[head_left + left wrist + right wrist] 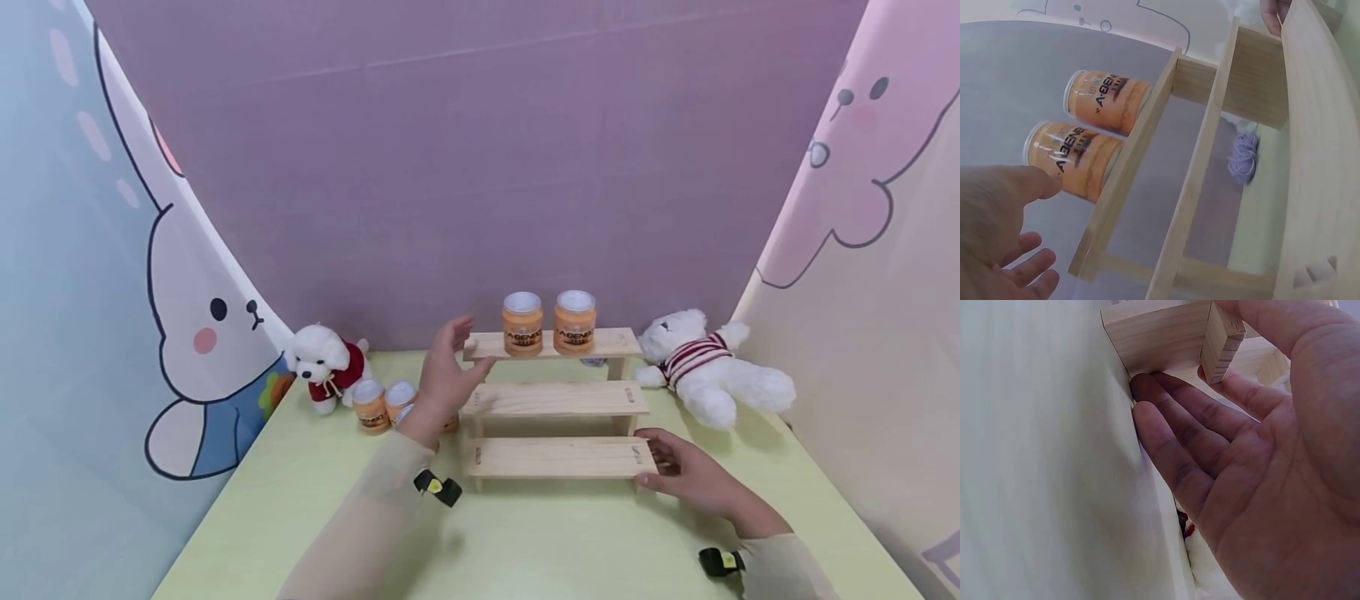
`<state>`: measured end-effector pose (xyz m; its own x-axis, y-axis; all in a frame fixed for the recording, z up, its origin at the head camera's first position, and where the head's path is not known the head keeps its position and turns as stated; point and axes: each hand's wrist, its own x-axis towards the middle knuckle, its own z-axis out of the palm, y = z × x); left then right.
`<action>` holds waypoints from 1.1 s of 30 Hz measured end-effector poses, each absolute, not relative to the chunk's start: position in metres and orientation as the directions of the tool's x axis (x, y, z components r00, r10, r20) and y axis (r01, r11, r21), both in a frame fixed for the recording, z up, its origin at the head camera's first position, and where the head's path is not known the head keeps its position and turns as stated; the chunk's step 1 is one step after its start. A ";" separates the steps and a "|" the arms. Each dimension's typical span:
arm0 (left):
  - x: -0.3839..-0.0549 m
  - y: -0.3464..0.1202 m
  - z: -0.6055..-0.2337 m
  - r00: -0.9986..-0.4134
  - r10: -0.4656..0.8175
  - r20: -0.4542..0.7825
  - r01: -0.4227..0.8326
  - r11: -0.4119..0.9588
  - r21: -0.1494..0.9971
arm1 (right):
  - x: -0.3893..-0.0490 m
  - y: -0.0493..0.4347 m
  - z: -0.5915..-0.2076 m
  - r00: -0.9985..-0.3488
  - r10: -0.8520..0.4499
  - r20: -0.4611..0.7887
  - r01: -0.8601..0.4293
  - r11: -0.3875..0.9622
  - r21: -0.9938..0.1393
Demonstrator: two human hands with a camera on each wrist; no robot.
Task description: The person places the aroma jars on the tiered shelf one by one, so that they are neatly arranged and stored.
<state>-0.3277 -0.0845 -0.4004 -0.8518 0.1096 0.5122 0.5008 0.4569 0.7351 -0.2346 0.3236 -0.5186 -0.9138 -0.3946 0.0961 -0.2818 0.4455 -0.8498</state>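
A wooden three-step shelf stands on the table. Two orange cans with pale lids, a left one and a right one, are upright on its top step. My left hand is at the left end of that step, fingers apart and nothing in them; in the left wrist view its thumb overlaps the left can. My right hand grips the right end of the lowest step, thumb at the front corner and index finger at the back; its other fingers reach down beside the support.
Several more orange cans stand left of the shelf, partly hidden by my left arm. Behind them sits a white plush dog in red. A white plush bear lies at the right. Purple yarn shows behind the shelf.
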 end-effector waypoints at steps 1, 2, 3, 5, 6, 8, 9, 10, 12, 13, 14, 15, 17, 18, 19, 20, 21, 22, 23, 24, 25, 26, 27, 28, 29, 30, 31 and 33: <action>-0.326 -0.087 -0.401 -0.852 0.113 0.512 0.501 0.461 0.732 | -0.235 0.324 -0.519 -0.914 -0.395 0.097 -0.282 0.444 -0.851; -0.324 -0.090 -0.401 -0.854 0.115 0.508 0.498 0.463 0.733 | -0.235 0.324 -0.519 -0.913 -0.396 0.097 -0.282 0.443 -0.851; -0.323 -0.092 -0.402 -0.855 0.116 0.506 0.496 0.467 0.732 | -0.235 0.324 -0.519 -0.913 -0.396 0.098 -0.283 0.443 -0.851; -0.320 -0.097 -0.404 -0.859 0.117 0.499 0.489 0.480 0.729 | -0.235 0.324 -0.519 -0.912 -0.398 0.099 -0.284 0.440 -0.852; -0.319 -0.100 -0.404 -0.861 0.118 0.495 0.484 0.489 0.725 | -0.235 0.324 -0.519 -0.913 -0.397 0.099 -0.284 0.440 -0.852; -0.316 -0.105 -0.406 -0.865 0.118 0.488 0.475 0.505 0.721 | -0.235 0.324 -0.519 -0.912 -0.398 0.101 -0.286 0.440 -0.851; -0.314 -0.107 -0.407 -0.867 0.118 0.485 0.471 0.515 0.716 | -0.235 0.324 -0.519 -0.911 -0.399 0.103 -0.289 0.438 -0.851; -0.312 -0.110 -0.408 -0.870 0.116 0.480 0.464 0.526 0.713 | -0.235 0.324 -0.519 -0.910 -0.401 0.106 -0.291 0.437 -0.851; -0.308 -0.115 -0.410 -0.878 0.111 0.465 0.444 0.546 0.710 | -0.235 0.324 -0.520 -0.908 -0.404 0.109 -0.295 0.434 -0.851; -0.306 -0.118 -0.410 -0.883 0.110 0.456 0.435 0.555 0.709 | -0.235 0.324 -0.520 -0.908 -0.405 0.110 -0.296 0.432 -0.852; -0.304 -0.121 -0.411 -0.888 0.109 0.447 0.425 0.568 0.705 | -0.235 0.324 -0.520 -0.907 -0.405 0.112 -0.298 0.431 -0.852; -0.302 -0.123 -0.412 -0.892 0.109 0.438 0.415 0.579 0.702 | -0.235 0.324 -0.521 -0.907 -0.406 0.113 -0.298 0.430 -0.852; -0.298 -0.129 -0.414 -0.900 0.111 0.421 0.398 0.599 0.694 | -0.235 0.324 -0.521 -0.907 -0.406 0.113 -0.298 0.428 -0.853; -0.296 -0.132 -0.415 -0.903 0.113 0.415 0.393 0.608 0.689 | -0.236 0.324 -0.521 -0.907 -0.405 0.114 -0.297 0.426 -0.854; -0.294 -0.134 -0.417 -0.902 0.116 0.415 0.394 0.613 0.685 | -0.236 0.324 -0.521 -0.907 -0.405 0.114 -0.297 0.426 -0.855; -0.292 -0.137 -0.418 -0.903 0.115 0.413 0.391 0.615 0.685 | -0.236 0.324 -0.521 -0.907 -0.405 0.113 -0.297 0.427 -0.854; -0.291 -0.140 -0.420 -0.906 0.113 0.408 0.387 0.610 0.692 | -0.236 0.324 -0.520 -0.907 -0.406 0.111 -0.296 0.427 -0.854; -0.289 -0.143 -0.421 -0.908 0.111 0.403 0.383 0.608 0.695 | -0.236 0.324 -0.520 -0.907 -0.407 0.111 -0.296 0.428 -0.854; -0.288 -0.145 -0.423 -0.911 0.110 0.398 0.379 0.602 0.702 | -0.236 0.324 -0.520 -0.907 -0.407 0.111 -0.297 0.429 -0.853; -0.286 -0.148 -0.425 -0.913 0.108 0.393 0.376 0.595 0.711 | -0.236 0.324 -0.520 -0.907 -0.407 0.111 -0.297 0.430 -0.853; -0.285 -0.151 -0.427 -0.915 0.108 0.388 0.373 0.590 0.716 | -0.236 0.324 -0.520 -0.907 -0.407 0.111 -0.298 0.432 -0.851; -0.285 -0.153 -0.429 -0.921 0.104 0.376 0.362 0.584 0.726 | -0.236 0.324 -0.520 -0.907 -0.406 0.111 -0.298 0.434 -0.850; -0.284 -0.156 -0.431 -0.925 0.101 0.366 0.354 0.581 0.733 | -0.236 0.324 -0.520 -0.907 -0.405 0.112 -0.299 0.433 -0.850; -0.284 -0.158 -0.433 -0.926 0.101 0.363 0.350 0.583 0.733 | -0.235 0.324 -0.520 -0.908 -0.403 0.113 -0.299 0.434 -0.850; -0.283 -0.160 -0.435 -0.929 0.098 0.358 0.345 0.584 0.735 | -0.235 0.324 -0.519 -0.908 -0.402 0.113 -0.298 0.433 -0.850; -0.283 -0.162 -0.437 -0.930 0.095 0.355 0.341 0.586 0.736 | -0.235 0.324 -0.519 -0.909 -0.402 0.113 -0.297 0.434 -0.850; -0.282 -0.164 -0.440 -0.931 0.093 0.354 0.338 0.588 0.735 | -0.235 0.324 -0.519 -0.909 -0.401 0.112 -0.296 0.434 -0.851; -0.280 -0.169 -0.445 -0.927 0.087 0.364 0.341 0.599 0.724 | -0.235 0.324 -0.519 -0.909 -0.402 0.113 -0.296 0.431 -0.853</action>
<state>-0.2802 -0.1691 -0.4450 -0.9272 0.0874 0.3643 0.3410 0.5993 0.7243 -0.2347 0.3240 -0.5193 -0.9087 -0.4019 0.1126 -0.2961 0.4305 -0.8526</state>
